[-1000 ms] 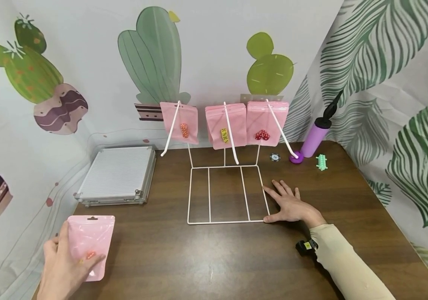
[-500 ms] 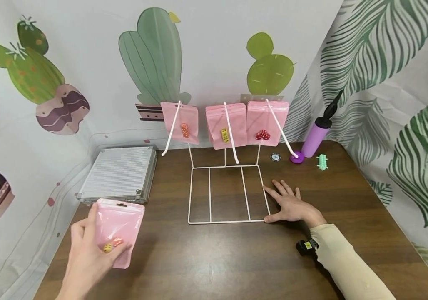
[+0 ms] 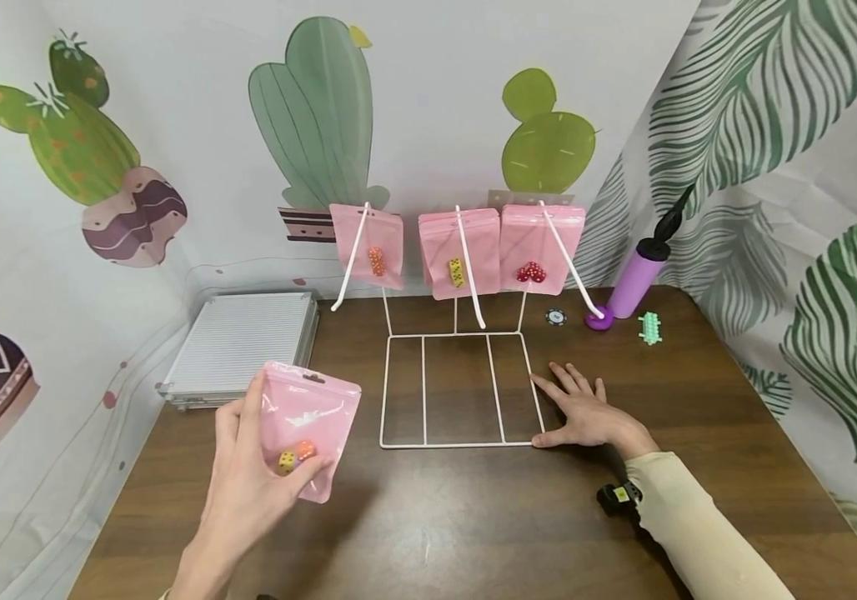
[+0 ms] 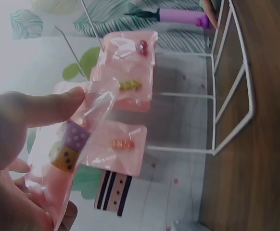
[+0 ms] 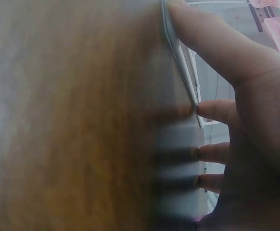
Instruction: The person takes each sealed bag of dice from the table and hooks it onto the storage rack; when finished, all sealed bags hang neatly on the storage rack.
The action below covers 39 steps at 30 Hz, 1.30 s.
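My left hand [image 3: 244, 479] pinches a pink zip bag [image 3: 327, 408] above the table, front left of the white wire rack [image 3: 447, 446]. The bag tilts to the right, its hang hole at the top. A yellow die [image 3: 287, 461] and an orange die [image 3: 305, 450] show through its front; from the left wrist, a purple die [image 4: 76, 136] appears too. Pink dice bags hang on the rack's three hooks: orange dice [image 3: 377, 262] left, yellow dice [image 3: 455, 272] middle, red dice [image 3: 531, 272] right. Fingers spread, my right hand [image 3: 586, 415] rests at the rack base's right rail and front corner.
A silver ridged case [image 3: 241, 342] lies at the back left. Behind the right hand are a poker chip [image 3: 556, 317], a purple ring-shaped thing [image 3: 598, 320], a purple hand pump [image 3: 634, 283] and a mint-green toy [image 3: 649, 327]. Printed fabric [image 3: 428, 100] hangs behind the table.
The left hand has carried the bag up and to the right, from the table's left side toward the rack. The right hand stays on the rack's base.
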### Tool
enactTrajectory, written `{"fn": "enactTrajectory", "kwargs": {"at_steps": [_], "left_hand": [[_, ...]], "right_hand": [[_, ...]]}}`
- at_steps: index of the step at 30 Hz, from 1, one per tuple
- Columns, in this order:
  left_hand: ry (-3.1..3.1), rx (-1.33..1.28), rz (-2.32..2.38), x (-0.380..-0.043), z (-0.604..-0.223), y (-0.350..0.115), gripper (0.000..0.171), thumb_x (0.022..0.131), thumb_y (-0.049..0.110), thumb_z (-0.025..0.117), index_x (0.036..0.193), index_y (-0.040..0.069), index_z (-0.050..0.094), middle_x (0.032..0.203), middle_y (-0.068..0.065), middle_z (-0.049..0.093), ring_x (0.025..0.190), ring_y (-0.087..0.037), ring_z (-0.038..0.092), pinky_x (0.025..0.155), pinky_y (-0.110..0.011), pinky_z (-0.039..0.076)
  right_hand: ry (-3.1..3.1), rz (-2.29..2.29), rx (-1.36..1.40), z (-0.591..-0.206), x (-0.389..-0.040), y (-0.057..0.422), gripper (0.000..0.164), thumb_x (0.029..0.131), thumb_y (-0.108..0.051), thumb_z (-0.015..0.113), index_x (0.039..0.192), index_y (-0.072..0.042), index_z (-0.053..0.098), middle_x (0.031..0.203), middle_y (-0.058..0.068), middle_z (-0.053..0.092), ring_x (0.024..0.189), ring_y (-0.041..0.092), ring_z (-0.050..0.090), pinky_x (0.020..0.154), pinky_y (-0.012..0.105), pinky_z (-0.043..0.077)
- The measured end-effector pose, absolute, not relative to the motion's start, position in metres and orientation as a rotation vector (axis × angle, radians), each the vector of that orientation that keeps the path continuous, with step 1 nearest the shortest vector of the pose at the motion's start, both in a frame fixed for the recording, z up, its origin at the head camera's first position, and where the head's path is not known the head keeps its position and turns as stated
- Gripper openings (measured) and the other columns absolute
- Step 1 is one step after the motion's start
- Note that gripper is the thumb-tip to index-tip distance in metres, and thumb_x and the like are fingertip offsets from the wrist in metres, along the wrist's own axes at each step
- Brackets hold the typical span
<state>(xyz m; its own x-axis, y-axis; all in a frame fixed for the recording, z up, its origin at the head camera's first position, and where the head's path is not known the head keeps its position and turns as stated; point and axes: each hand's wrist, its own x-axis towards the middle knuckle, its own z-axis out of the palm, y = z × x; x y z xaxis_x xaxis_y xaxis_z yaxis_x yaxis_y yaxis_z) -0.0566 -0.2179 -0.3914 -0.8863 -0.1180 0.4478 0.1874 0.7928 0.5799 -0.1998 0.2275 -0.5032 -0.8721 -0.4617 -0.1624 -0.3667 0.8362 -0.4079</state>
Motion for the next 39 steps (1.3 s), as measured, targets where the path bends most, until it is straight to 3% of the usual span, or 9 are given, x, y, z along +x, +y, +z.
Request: {"fn": "enactTrajectory", "kwargs": {"at_steps": [10,19,32,39], "left_hand": [[-2.337,-0.140,-0.889,-0.076,-0.376,-0.196,0.126,0.054,0.022,0.096,0.156,0.019,0.023,0.117,-0.021,0.041,0.101,-0.024,0.044,0.071,-0.013,0.039],[-2.206,-0.210,-0.987,-0.094,-0.359,-0.176,0.125,0.054,0.026,0.096,0.155,0.017,0.023,0.123,-0.023,0.043,0.108,-0.026,0.039,0.078,-0.032,0.041],[-2.192,-0.194,-1.022,-0.105,-0.353,-0.172,0.124,0.056,0.026,0.096,0.156,0.021,0.021,0.119,-0.022,0.041,0.108,-0.025,0.041,0.080,-0.029,0.042],[-2.204,-0.184,-1.015,-0.106,-0.354,-0.171,0.123,0.057,0.025,0.095,0.156,0.022,0.022,0.119,-0.022,0.041,0.107,-0.026,0.042,0.079,-0.035,0.043]], "right_hand": [[2.753,-0.556,-0.630,-0.501,-0.199,0.227,0.108,0.070,-0.067,0.074,0.155,-0.019,0.026,0.160,0.025,0.010,0.145,0.050,0.003,0.101,0.082,0.002],[2.756,-0.556,-0.626,-0.501,-0.198,0.229,0.109,0.069,-0.068,0.074,0.155,-0.020,0.027,0.160,0.025,0.011,0.145,0.050,0.004,0.101,0.082,0.002],[2.766,-0.553,-0.641,-0.501,-0.200,0.227,0.109,0.069,-0.068,0.074,0.154,-0.019,0.028,0.159,0.026,0.012,0.144,0.051,0.005,0.100,0.083,0.003],[2.761,-0.551,-0.637,-0.502,-0.199,0.228,0.109,0.069,-0.069,0.073,0.155,-0.019,0.028,0.160,0.025,0.012,0.145,0.050,0.005,0.101,0.082,0.003]]}}
